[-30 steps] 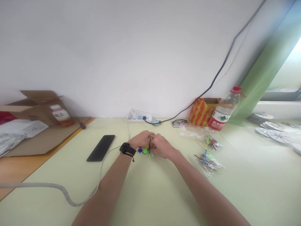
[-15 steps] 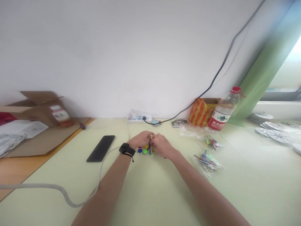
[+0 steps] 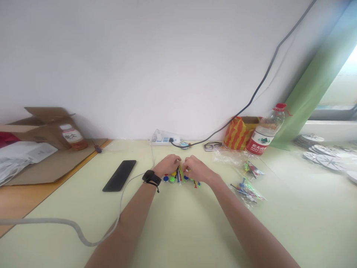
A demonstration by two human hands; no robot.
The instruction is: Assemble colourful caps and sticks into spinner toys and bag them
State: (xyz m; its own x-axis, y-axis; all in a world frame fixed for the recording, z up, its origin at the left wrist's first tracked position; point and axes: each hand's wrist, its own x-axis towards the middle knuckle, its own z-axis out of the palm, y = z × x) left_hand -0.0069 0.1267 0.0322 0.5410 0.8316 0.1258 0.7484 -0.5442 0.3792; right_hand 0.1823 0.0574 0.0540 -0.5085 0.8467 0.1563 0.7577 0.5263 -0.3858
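at the middle of the table (image 3: 178, 230), short of the power strip (image 3: 166, 139), the left hand (image 3: 168, 165) and the right hand (image 3: 196, 169) nearly meet over a bunch of slender coloured pieces (image 3: 179, 175). fingers on both sides bend inward at its far end; at this size and blur, it cannot be told whether either grip is closed on a piece or merely resting there. sound handling, in this assessment, calls for light fingertip pressure, one hand steadying the bunch, since thin pieces would likely roll or tangle. wrists are best kept high: a blue disc (image 3: 166, 179) and a green disc (image 3: 172, 179) sit just beside the bunch, and short coloured bits (image 3: 196, 184) lie by the right hand, all easily knocked.

the grey cable (image 3: 75, 224) runs close along the left forearm and could snag. a black slab (image 3: 119, 175) lies left of it; bagged parts (image 3: 247, 190) lie to the right, beyond the right forearm, the water bottle (image 3: 262, 136) behind them.
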